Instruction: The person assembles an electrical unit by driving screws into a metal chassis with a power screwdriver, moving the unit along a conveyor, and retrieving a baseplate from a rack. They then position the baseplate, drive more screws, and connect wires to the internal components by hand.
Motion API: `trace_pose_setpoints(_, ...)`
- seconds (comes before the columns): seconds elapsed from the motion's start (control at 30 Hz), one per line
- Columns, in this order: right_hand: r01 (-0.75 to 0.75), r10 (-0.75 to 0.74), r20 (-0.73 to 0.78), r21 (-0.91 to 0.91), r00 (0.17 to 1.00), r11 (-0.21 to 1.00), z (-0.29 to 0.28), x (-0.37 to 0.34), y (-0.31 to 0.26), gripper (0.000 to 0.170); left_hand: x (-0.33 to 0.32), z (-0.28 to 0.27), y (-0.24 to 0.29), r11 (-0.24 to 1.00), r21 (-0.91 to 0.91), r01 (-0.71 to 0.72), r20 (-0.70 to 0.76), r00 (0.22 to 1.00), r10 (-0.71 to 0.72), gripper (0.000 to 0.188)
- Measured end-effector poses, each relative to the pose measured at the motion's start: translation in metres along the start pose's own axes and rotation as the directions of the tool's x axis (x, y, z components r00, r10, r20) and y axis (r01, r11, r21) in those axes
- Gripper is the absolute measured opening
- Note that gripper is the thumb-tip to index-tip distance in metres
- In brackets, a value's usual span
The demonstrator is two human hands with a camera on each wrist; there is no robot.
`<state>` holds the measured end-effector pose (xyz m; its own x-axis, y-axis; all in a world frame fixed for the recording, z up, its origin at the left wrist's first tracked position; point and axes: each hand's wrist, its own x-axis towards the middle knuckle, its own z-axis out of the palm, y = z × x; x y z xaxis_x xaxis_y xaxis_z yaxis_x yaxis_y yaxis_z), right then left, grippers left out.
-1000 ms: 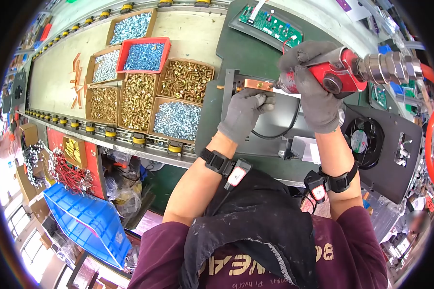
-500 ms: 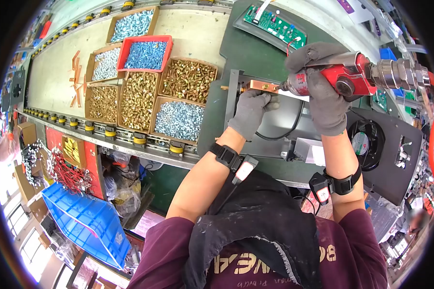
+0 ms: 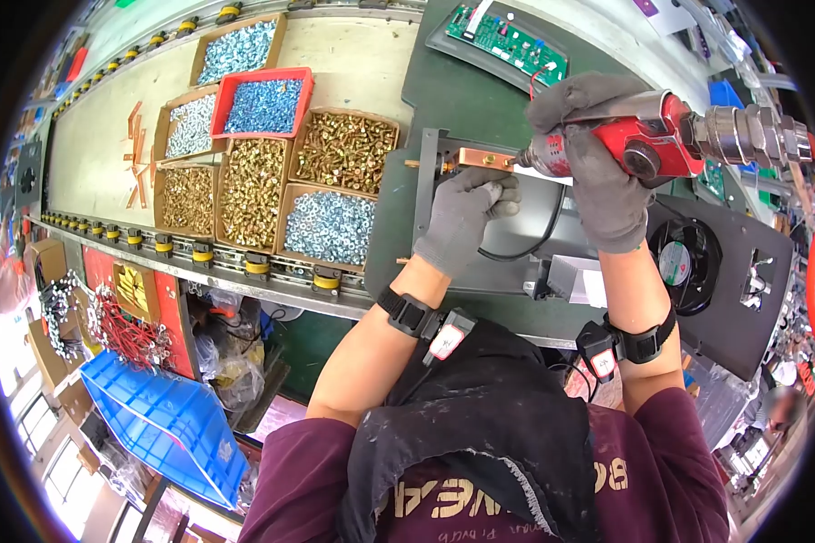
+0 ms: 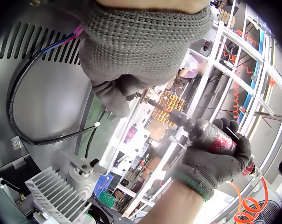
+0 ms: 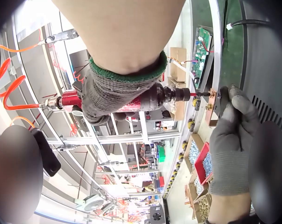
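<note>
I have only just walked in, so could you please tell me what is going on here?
Someone's gloved right hand grips a red power driver, its bit up at a copper bar by a grey metal housing. The gloved left hand is close against the bar, its fingers curled; whether they pinch anything is hidden. I cannot tell if the bit is turning.

Our red drill (image 3: 638, 136) sits slightly farther back.
Compared with a second ago, our right hand (image 3: 607, 195) holds it a little farther right, its red nose slightly more apart from the copper bar (image 3: 477, 157).
</note>
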<state>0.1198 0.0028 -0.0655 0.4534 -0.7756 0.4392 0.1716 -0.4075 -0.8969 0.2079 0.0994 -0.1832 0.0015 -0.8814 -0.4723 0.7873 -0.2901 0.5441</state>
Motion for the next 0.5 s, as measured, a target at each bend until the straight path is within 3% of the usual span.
trace_pose_setpoints(0.07,-0.037,0.043,-0.046,0.119,0.998,0.992,0.005,-0.002,-0.004,0.021,-0.003,0.002,0.0,0.999,-0.011,-0.03,-0.009,0.999,0.03,0.03)
trace_pose_setpoints(0.2,-0.072,0.076,-0.065,0.066,0.995,0.995,0.005,-0.001,-0.005,0.017,-0.001,0.0,-0.002,0.997,-0.068,-0.026,-0.014,1.0,0.025,0.024)
trace_pose_setpoints(0.27,-0.074,0.073,-0.022,-0.044,0.997,0.996,0.003,0.0,-0.006,0.014,-0.002,0.001,0.001,0.997,-0.066,-0.024,0.009,1.0,0.025,0.027)
trace_pose_setpoints(0.4,-0.079,0.08,-0.043,0.021,0.996,0.997,0.008,-0.001,-0.008,0.015,-0.002,-0.009,-0.001,0.997,-0.081,0.014,0.091,0.996,-0.006,0.034)
trace_pose_setpoints(0.5,-0.029,0.03,-0.058,0.011,0.998,1.0,0.008,0.001,-0.008,0.015,-0.009,-0.014,0.003,0.996,0.02,0.081,0.121,0.989,-0.083,0.036)
